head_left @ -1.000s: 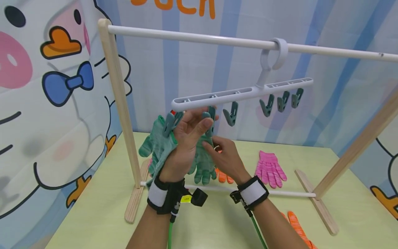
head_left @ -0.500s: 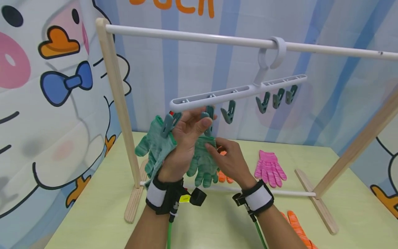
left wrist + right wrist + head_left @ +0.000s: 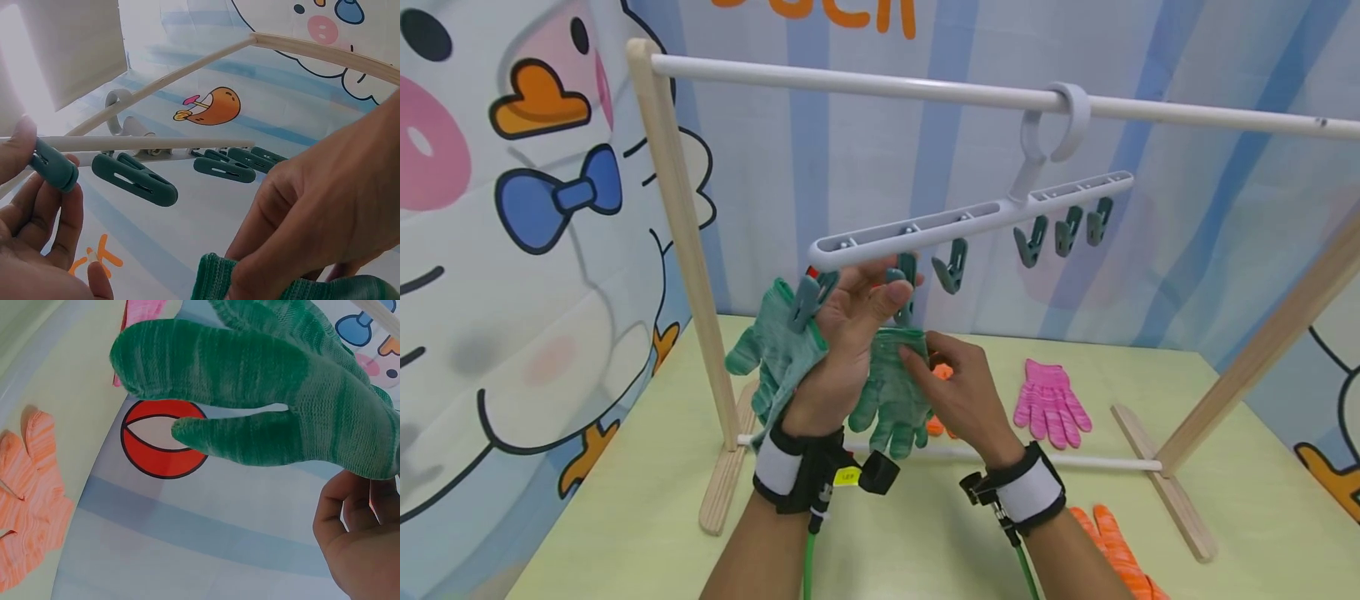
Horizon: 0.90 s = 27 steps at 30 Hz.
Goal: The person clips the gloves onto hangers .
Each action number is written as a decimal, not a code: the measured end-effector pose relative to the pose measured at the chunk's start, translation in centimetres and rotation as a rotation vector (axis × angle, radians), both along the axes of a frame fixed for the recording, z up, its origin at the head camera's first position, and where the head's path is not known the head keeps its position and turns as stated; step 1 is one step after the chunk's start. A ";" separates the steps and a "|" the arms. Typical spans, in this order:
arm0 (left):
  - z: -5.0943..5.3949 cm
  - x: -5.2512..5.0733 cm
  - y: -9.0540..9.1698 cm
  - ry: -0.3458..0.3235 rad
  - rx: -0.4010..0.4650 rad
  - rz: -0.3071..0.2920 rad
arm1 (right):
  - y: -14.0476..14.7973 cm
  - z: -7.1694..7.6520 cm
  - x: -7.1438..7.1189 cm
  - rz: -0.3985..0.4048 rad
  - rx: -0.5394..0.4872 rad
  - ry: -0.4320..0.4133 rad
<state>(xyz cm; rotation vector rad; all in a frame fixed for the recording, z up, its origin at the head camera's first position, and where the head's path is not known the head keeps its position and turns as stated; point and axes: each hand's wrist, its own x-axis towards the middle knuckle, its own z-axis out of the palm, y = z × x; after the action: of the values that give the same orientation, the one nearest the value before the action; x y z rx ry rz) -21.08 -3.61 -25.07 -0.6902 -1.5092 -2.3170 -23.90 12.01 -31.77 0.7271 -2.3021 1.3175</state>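
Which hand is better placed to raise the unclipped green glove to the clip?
Probably the right hand: it pinches that green glove by the cuff, below the clip. The left hand is occupied, gripping the clip itself.

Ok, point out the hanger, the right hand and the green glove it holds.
Hanger (image 3: 1011, 210), head view: middle of its bar.
Right hand (image 3: 966, 392), head view: back of the hand.
Green glove (image 3: 895, 387), head view: above its fingers.

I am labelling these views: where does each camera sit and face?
Head: on the head, facing forward, down at the hanger; left hand and right hand show.
Left wrist: on that wrist, facing the pinched clip; both hands show.
Right wrist: on that wrist, facing a green glove; right hand partly shows.
Head and left wrist share the hanger.
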 end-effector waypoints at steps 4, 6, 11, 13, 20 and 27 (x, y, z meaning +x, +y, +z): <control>-0.1 -0.1 -0.1 -0.007 0.010 -0.013 | -0.2 0.0 0.4 -0.010 -0.032 0.029; -0.1 -0.2 -0.1 -0.001 0.013 -0.019 | -0.2 0.0 0.5 -0.010 -0.049 0.046; -0.2 -0.2 -0.1 0.020 0.029 -0.027 | -0.3 0.2 0.8 0.002 -0.084 0.071; -0.2 -0.2 0.0 0.024 0.025 -0.017 | -0.3 0.2 0.9 0.004 -0.092 0.072; 0.0 0.1 -0.1 -0.029 -0.022 0.014 | -0.2 0.3 1.2 0.015 -0.121 0.057; 0.0 0.4 -0.2 -0.086 -0.041 0.004 | -0.2 0.6 1.5 0.027 -0.142 0.053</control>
<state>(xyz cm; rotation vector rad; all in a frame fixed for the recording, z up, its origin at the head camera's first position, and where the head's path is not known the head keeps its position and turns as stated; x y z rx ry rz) -20.69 -3.86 -25.05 -0.6050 -1.5975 -2.3466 -22.36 11.83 -31.21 0.7387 -2.1389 1.4391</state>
